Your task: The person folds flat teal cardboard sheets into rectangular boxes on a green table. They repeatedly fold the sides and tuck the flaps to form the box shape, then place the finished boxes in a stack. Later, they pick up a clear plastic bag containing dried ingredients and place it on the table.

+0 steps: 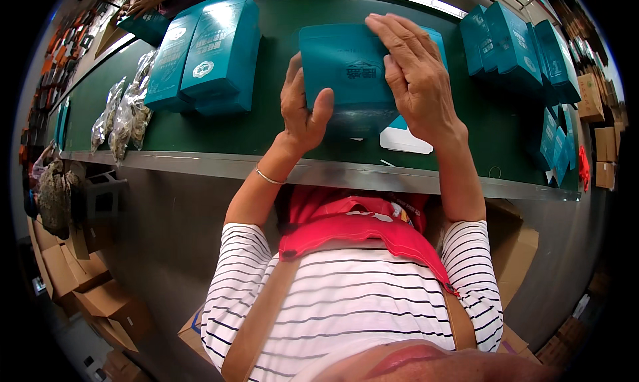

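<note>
A teal pouch [346, 69] is held upright over the green conveyor belt [266, 129]. My left hand [301, 102] grips its left edge, thumb across the front. My right hand [416, 75] lies flat over its right side, fingers spread along the top. Under the pouch, on the belt, a white and teal flat card [403, 139] shows partly.
Two stacked teal boxes [206, 52] lie left on the belt, with clear bags of dried goods [126, 112] further left. More teal boxes [512, 42] stand at the right. Another person's hands [150, 2] work at the far left. Cardboard boxes [100, 289] sit on the floor below.
</note>
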Motion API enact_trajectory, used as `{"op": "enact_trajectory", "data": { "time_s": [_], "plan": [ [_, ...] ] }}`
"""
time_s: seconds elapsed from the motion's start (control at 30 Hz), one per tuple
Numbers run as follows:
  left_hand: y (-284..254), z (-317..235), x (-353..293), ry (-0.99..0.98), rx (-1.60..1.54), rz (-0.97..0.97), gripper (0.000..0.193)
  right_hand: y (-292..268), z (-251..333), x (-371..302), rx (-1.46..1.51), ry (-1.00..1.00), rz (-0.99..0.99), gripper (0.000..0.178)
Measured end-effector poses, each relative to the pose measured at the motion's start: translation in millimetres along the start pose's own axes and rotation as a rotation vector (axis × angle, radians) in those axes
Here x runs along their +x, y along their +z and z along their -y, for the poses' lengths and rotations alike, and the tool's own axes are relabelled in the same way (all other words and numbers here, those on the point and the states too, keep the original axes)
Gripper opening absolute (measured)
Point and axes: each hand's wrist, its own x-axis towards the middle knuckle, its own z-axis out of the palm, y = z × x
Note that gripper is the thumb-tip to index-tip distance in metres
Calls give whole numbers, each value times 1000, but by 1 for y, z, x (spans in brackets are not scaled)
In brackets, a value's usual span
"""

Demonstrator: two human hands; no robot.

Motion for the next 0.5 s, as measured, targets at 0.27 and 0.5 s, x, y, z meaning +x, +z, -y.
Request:
{"op": "enact_trajectory", "data": {
  "time_s": [0.27, 0.5],
  "plan": [
    [4, 6, 3, 46, -120, -36, 65, -9, 4, -1, 125, 213, 255, 43],
    [5, 2, -4, 16, -139, -25, 72, -8, 3, -8, 11, 162, 147, 29]
  ]
}}
